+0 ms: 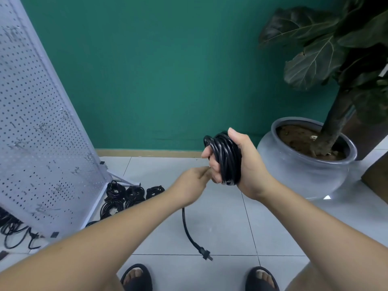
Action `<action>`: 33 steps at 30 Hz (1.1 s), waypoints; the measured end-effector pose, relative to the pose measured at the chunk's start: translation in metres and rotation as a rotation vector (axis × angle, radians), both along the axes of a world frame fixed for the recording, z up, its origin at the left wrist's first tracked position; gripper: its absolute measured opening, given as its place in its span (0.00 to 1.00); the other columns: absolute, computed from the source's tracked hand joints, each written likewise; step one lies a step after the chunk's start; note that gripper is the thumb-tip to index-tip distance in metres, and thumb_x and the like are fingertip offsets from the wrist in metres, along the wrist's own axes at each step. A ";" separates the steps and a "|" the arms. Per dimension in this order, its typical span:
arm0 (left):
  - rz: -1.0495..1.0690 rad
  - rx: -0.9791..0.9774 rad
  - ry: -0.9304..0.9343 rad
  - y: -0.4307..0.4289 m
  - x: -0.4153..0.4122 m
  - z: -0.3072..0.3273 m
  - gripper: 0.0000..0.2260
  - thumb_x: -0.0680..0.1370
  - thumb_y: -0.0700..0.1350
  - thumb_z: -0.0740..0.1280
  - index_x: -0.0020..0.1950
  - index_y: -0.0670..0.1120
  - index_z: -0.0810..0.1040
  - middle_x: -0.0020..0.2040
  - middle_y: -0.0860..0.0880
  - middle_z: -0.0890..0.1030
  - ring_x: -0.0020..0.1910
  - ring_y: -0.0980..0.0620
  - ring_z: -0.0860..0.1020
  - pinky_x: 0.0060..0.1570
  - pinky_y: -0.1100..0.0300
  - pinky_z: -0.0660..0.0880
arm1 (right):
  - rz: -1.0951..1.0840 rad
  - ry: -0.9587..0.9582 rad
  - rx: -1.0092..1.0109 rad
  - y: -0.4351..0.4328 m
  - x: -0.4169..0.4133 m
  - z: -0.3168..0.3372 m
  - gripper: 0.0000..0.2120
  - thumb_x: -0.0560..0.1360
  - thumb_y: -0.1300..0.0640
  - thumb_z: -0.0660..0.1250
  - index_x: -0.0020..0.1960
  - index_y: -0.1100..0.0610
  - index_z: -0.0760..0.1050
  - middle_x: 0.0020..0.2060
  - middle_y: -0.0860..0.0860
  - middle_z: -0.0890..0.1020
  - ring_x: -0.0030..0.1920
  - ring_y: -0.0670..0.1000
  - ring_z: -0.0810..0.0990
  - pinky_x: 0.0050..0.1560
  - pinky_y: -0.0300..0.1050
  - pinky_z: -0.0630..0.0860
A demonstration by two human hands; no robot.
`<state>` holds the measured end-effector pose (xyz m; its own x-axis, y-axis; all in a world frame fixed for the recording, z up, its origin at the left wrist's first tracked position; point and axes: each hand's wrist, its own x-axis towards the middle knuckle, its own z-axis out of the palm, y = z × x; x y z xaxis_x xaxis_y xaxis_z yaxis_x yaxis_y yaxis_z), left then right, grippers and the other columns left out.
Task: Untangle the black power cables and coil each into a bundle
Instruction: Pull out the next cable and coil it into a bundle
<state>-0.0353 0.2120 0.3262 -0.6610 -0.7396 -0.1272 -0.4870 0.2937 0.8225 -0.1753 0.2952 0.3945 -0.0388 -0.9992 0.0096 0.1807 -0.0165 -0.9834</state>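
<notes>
**Right hand gripping the coil at centre frame, left hand right beside it**

The right hand (245,164) is sitting just right of centre frame and clamping a black cable coil (226,158). The thumb is pointing up along the right side of the loops and the fingers are wrapping round from the left. The loops are standing upright through the fist.

The left hand (193,183) is stretching in from the lower left with its back facing the camera. Its fingers are curling together, tips right against the right hand's fingers. Whether those tips are pinching any cable I cannot tell, because the back of the hand is hiding them.

A loose tail (186,229) of the cable is showing from under the left wrist and hanging down the centre of the frame. It is curving to the right, with the plug (206,257) dangling at its end over the tiled floor (273,223).

In the lower left, a cluster of coiled bundles (126,196) is lying on the floor at the foot of a white pegboard (37,133), which is slanting across the left side of the frame. At the far lower-left edge, loose black cables (12,229) are sprawling in a tangle.

On the right, a grey pot (304,175) is holding a large-leaved plant (315,57) against the green wall (157,70). Two black slippers (136,278) are showing at the bottom edge.
</notes>
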 end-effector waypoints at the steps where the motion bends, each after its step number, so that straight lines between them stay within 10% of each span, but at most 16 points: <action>1: -0.028 -0.022 -0.023 0.008 -0.002 0.000 0.18 0.89 0.54 0.57 0.43 0.55 0.78 0.34 0.54 0.72 0.30 0.52 0.68 0.32 0.57 0.66 | -0.029 -0.014 -0.011 -0.001 -0.001 0.001 0.36 0.81 0.33 0.54 0.53 0.66 0.81 0.33 0.57 0.72 0.29 0.56 0.70 0.35 0.53 0.63; 7: -0.128 -0.191 -0.154 0.039 -0.009 0.003 0.17 0.89 0.54 0.56 0.55 0.48 0.82 0.35 0.54 0.73 0.31 0.58 0.70 0.29 0.66 0.63 | -0.261 -0.014 -0.011 -0.011 -0.018 0.002 0.42 0.78 0.28 0.56 0.61 0.68 0.81 0.33 0.57 0.74 0.31 0.57 0.72 0.37 0.50 0.70; 16: -0.287 -0.490 -0.229 0.036 0.010 0.036 0.12 0.87 0.55 0.60 0.54 0.50 0.79 0.38 0.51 0.78 0.40 0.48 0.75 0.43 0.50 0.75 | -0.362 0.208 0.148 -0.015 -0.041 -0.005 0.39 0.81 0.27 0.54 0.59 0.60 0.84 0.36 0.58 0.79 0.34 0.56 0.77 0.36 0.45 0.76; 24: -0.285 -0.614 0.035 0.001 0.041 0.068 0.03 0.83 0.50 0.70 0.54 0.56 0.84 0.46 0.58 0.81 0.46 0.58 0.78 0.50 0.53 0.77 | -0.160 0.725 0.273 -0.008 -0.035 -0.017 0.37 0.76 0.18 0.47 0.40 0.42 0.84 0.35 0.42 0.85 0.40 0.46 0.80 0.58 0.53 0.75; 29: -0.249 -0.518 0.230 -0.006 0.049 0.080 0.03 0.80 0.45 0.76 0.50 0.54 0.87 0.44 0.56 0.82 0.43 0.54 0.80 0.45 0.56 0.75 | 0.125 0.670 0.278 -0.002 -0.015 -0.018 0.35 0.77 0.18 0.47 0.55 0.40 0.82 0.46 0.45 0.87 0.46 0.48 0.82 0.55 0.54 0.77; 33: -0.164 -0.430 0.323 -0.013 0.056 0.084 0.04 0.79 0.46 0.77 0.49 0.54 0.83 0.40 0.52 0.82 0.37 0.51 0.79 0.43 0.55 0.77 | 0.230 0.361 0.284 0.001 -0.007 -0.014 0.44 0.79 0.20 0.51 0.62 0.58 0.81 0.41 0.55 0.83 0.38 0.56 0.77 0.42 0.51 0.72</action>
<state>0.0204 0.1993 0.4099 -0.7274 -0.5642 0.3906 -0.1499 0.6862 0.7118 -0.1820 0.2963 0.3800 0.1382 -0.9465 -0.2917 -0.2040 0.2610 -0.9436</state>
